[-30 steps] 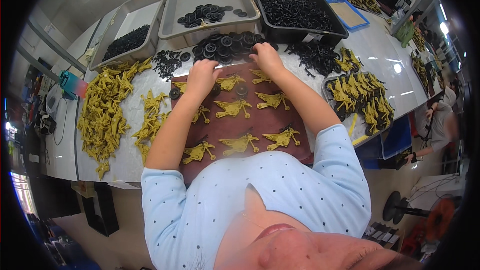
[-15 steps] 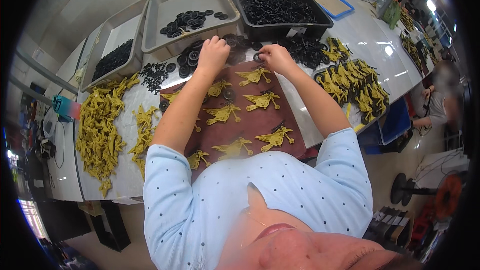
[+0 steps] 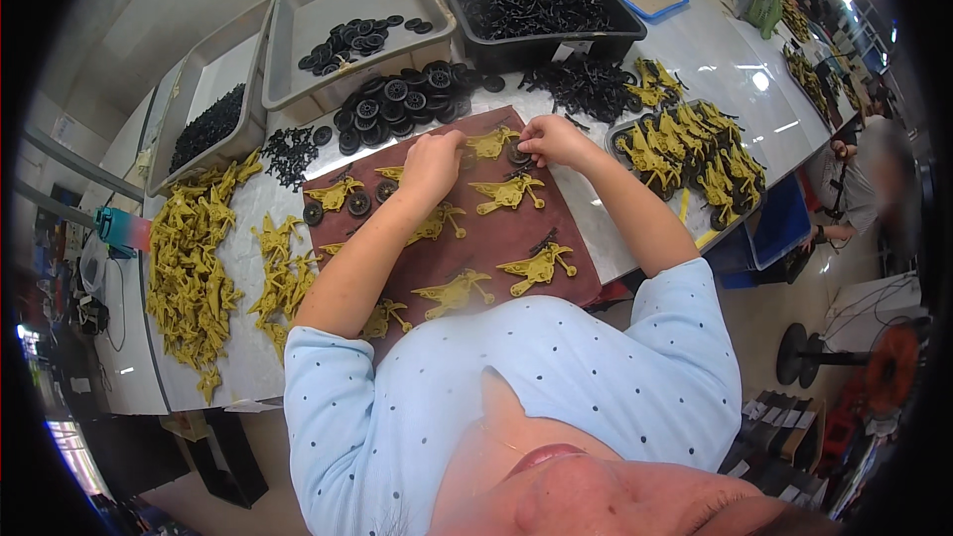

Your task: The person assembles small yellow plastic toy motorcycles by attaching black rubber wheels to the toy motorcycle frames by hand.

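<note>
My right hand (image 3: 558, 142) pinches a small black wheel (image 3: 517, 153) at the right end of a yellow plastic toy-vehicle frame (image 3: 490, 143), in the far row on the reddish-brown mat (image 3: 581, 248). At that frame's left end is my left hand (image 3: 435, 165), fingers closed and pointing down; what they hold is hidden. More yellow frames lie in rows on the mat, such as one (image 3: 510, 194) just below my right hand. A frame (image 3: 336, 191) at the mat's far left corner has black wheels at its ends. My left forearm covers some of the others.
Loose black wheels (image 3: 395, 91) are heaped beyond the mat, before a grey tray (image 3: 288, 89) and a black tub (image 3: 556, 52) of small black parts. Yellow frames pile up at left (image 3: 194, 268); wheeled ones fill a tray (image 3: 685, 154) at right. A person (image 3: 874, 169) is at far right.
Both hands have come back from the wheel heap toward me, onto the far row of frames. The right hand still pinches a wheel, now against a frame.
</note>
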Tool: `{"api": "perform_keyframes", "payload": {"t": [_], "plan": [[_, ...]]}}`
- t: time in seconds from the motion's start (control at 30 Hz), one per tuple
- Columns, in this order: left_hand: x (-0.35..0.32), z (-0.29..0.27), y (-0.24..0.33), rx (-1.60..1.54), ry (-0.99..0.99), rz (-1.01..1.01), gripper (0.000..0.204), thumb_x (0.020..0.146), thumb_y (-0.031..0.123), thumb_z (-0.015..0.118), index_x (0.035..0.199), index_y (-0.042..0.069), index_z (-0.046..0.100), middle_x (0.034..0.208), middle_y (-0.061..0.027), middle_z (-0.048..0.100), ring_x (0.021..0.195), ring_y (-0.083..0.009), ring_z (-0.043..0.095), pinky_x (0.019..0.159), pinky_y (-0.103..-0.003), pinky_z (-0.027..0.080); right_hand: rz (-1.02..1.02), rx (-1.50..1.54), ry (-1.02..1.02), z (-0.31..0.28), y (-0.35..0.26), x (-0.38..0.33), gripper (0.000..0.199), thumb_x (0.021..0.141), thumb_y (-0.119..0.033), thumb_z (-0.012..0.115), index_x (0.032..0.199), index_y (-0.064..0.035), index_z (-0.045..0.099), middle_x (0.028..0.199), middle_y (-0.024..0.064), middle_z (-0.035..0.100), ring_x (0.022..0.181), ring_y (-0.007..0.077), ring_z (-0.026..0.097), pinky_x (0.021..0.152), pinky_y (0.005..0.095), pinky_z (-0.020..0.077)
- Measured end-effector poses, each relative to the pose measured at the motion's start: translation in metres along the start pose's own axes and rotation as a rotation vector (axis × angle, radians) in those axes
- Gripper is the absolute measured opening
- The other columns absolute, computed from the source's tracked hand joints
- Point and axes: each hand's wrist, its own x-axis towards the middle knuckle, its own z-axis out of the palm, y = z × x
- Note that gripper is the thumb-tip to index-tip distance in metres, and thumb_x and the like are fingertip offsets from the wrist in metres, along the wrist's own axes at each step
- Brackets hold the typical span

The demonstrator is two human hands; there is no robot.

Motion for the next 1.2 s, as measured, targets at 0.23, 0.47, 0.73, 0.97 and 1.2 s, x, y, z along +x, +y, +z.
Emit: {"api": "perform_keyframes", "payload": {"t": [0.23,0.47,0.73,0.97,1.2], "plan": [[-0.009,-0.011,0.013,0.141,0.016,0.104,0.026,0.073,0.013,0.070,0.098,0.006,0.066,0.097,-0.0104,0.063,0.097,-0.0304,0.055,0.083,-0.041,0.046,-0.068,-0.234,0.165,0.005,-0.006,-0.007,0.024,0.075,-0.012,0.074,0.091,0.0015,0.062,0.074,0.0116,0.064,0.060,0.0178,0.061,0.050,0.0310,0.0494],[-0.007,-0.008,0.007,0.185,-0.071,0.104,0.031,0.069,0.015,0.074,0.098,0.006,0.066,0.096,-0.0101,0.062,0.096,-0.0289,0.055,0.083,-0.040,0.045,-0.113,-0.386,0.207,0.003,-0.020,-0.002,0.027,0.077,-0.021,0.073,0.090,0.0012,0.064,0.079,0.0153,0.066,0.070,0.0259,0.064,0.062,0.0357,0.0505],[0.044,-0.004,-0.018,0.193,0.233,0.156,0.013,0.075,0.010,0.062,0.085,0.006,0.069,0.085,-0.0090,0.064,0.084,-0.0295,0.058,0.073,-0.039,0.049,-0.494,-0.659,0.466,0.000,-0.016,0.089,0.027,0.078,-0.014,0.067,0.102,-0.0011,0.065,0.097,0.0187,0.064,0.092,0.0361,0.061,0.082,0.0409,0.0485],[0.064,0.015,-0.020,0.502,0.154,0.205,0.012,0.067,0.008,0.069,0.077,0.005,0.063,0.085,-0.0092,0.058,0.088,-0.0280,0.056,0.075,-0.038,0.049,-0.398,-0.822,0.459,0.005,-0.016,0.112,0.022,0.075,-0.014,0.067,0.093,-0.0008,0.067,0.096,0.0204,0.063,0.090,0.0364,0.061,0.079,0.0438,0.0493],[0.065,0.017,-0.022,0.488,0.177,0.219,0.016,0.071,0.006,0.064,0.084,0.004,0.056,0.085,-0.0114,0.055,0.087,-0.0291,0.056,0.072,-0.039,0.049,-0.463,-0.484,0.421,-0.011,-0.042,0.024,0.023,0.081,-0.018,0.060,0.093,0.0018,0.066,0.085,0.0230,0.064,0.084,0.0387,0.061,0.078,0.0408,0.0495]]}}
